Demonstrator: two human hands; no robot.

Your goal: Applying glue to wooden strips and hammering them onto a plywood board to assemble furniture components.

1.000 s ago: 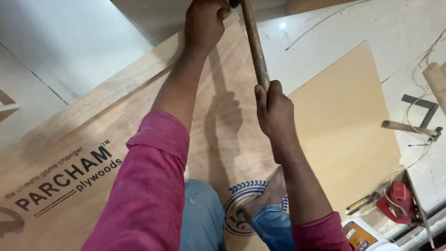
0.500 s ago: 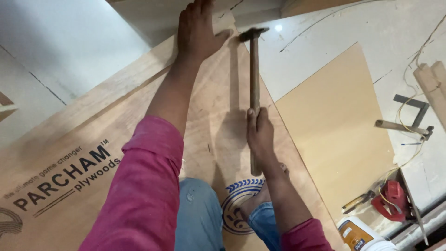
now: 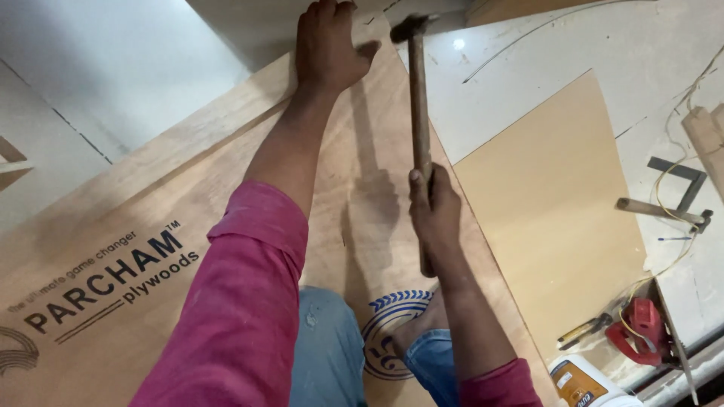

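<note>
Fingers of the right hand (image 3: 434,207) wrap tight round the wooden handle of a hammer (image 3: 417,113), its head at the far edge of the plywood sheet (image 3: 226,173), while the left hand (image 3: 326,47) presses flat and spread on that sheet. Fingertips of the left hand are cut off by the frame's top. Right of the sheet lie a beige panel (image 3: 550,211), a red tool (image 3: 641,332) and a white tub (image 3: 584,384).

Plywood sheet (image 3: 151,226) lies on floor (image 3: 90,83). Smaller board (image 3: 550,226) lies right of sheet. Spare hammer (image 3: 664,213) and square (image 3: 682,181) right of board. Glue bottle (image 3: 584,384) near sheet's lower right corner.
</note>
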